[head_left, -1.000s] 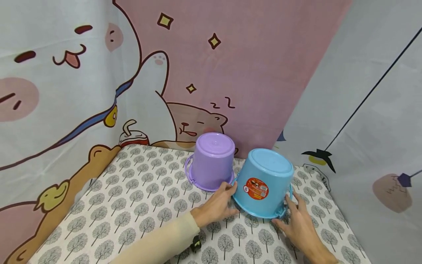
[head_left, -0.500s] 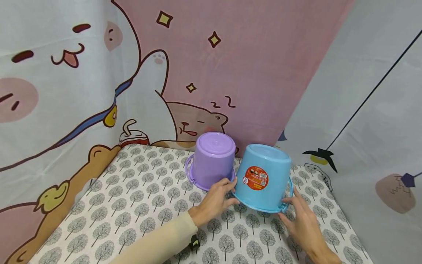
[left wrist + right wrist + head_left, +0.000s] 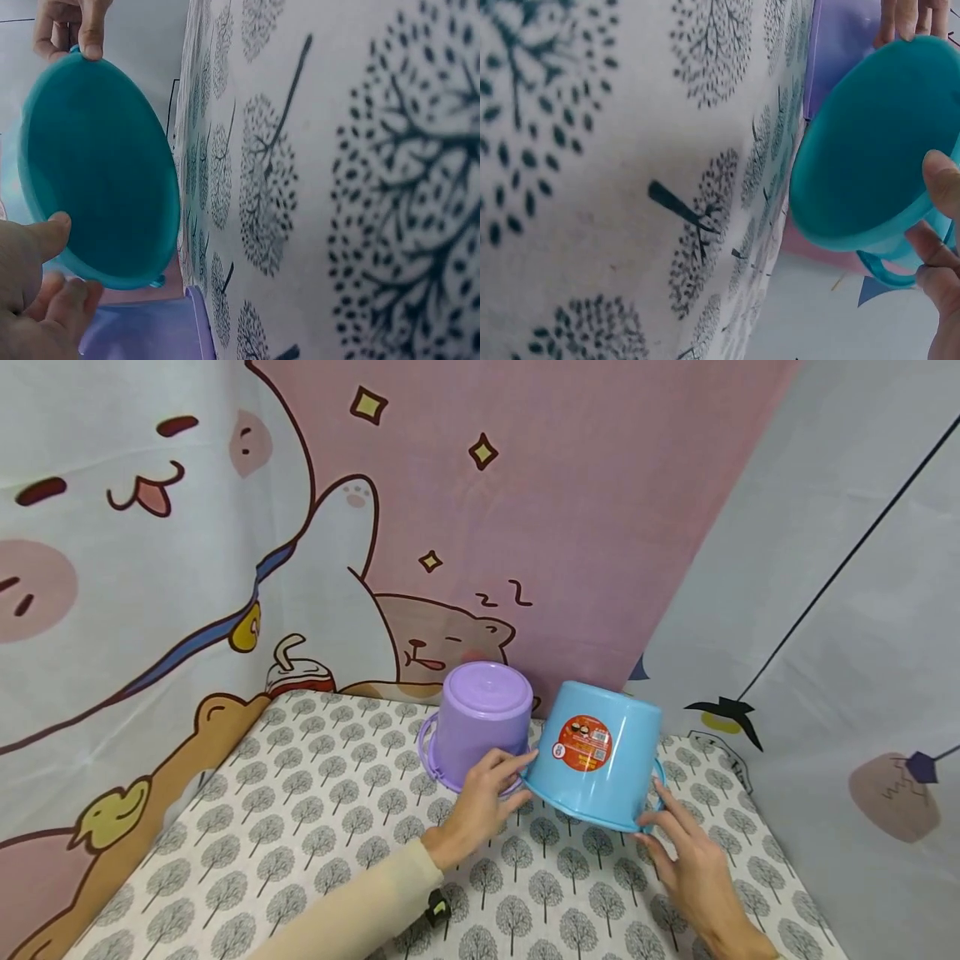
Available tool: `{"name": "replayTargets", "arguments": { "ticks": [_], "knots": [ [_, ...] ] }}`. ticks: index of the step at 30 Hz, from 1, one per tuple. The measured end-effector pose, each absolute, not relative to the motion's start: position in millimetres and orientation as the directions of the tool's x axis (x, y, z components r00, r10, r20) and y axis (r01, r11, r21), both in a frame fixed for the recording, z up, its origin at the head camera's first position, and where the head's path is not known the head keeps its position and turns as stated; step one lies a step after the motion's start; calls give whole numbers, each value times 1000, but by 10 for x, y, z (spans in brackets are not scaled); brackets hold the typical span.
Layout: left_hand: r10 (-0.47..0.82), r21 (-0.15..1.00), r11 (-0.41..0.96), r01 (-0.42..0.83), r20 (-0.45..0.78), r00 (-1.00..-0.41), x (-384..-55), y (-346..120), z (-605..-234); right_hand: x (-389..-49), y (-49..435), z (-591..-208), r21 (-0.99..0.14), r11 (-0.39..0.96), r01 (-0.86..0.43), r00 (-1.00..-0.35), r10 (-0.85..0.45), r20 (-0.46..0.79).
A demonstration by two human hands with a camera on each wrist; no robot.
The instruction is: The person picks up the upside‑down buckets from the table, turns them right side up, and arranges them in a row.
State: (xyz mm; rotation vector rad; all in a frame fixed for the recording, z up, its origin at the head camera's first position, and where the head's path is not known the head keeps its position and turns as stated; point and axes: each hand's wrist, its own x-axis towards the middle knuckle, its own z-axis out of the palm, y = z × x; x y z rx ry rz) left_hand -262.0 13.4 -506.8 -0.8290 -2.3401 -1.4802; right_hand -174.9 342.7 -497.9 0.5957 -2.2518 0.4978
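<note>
before a "zz" backdrop (image 3: 592, 510), left hand (image 3: 476, 806) and right hand (image 3: 693, 864) pinch a blue bucket (image 3: 632, 764), red label (image 3: 584, 745) blurred.

In the head view, the left forearm (image 3: 352, 910), wearing a pale sleeve (image 3: 405, 877), is reaching from the lower edge toward the centre. The left grip (image 3: 474, 806) is pointing toward the upper right, its thumb lying below the fingers. The right grip (image 3: 693, 868) is coming in from the lower right, its fingers slanting toward the upper left. Both are pinching between thumb and fingers.
</note>
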Motion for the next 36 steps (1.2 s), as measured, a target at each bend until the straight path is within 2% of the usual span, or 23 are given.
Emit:
{"name": "replayTargets", "arguments": {
  "ticks": [7,13,16,23,30,36],
  "knots": [
    [209,759,247,603,566,-798,-2657,75,-5091,-1708,3453,-4919,-247,794,-555,-631,-208,748],
    [128,707,286,647,641,-757,-2703,25,-5117,-1676,3405,-4859,-372,703,-606,-638,-150,756],
    [126,711,288,641,636,-761,-2707,3,-5096,-1668,3386,-4809,-424,655,-626,-641,-122,758],
    [124,742,236,627,617,-777,-2685,-20,-5045,-1643,3400,-4724,-558,617,-555,-726,-31,687],
    [127,712,178,680,668,-733,-2643,9,-4997,-1630,3400,-4651,-667,577,-471,-779,81,621],
    [143,741,145,656,641,-754,-2582,70,-4879,-1634,3403,-4574,-703,580,-412,-773,185,607]
  ]
}}
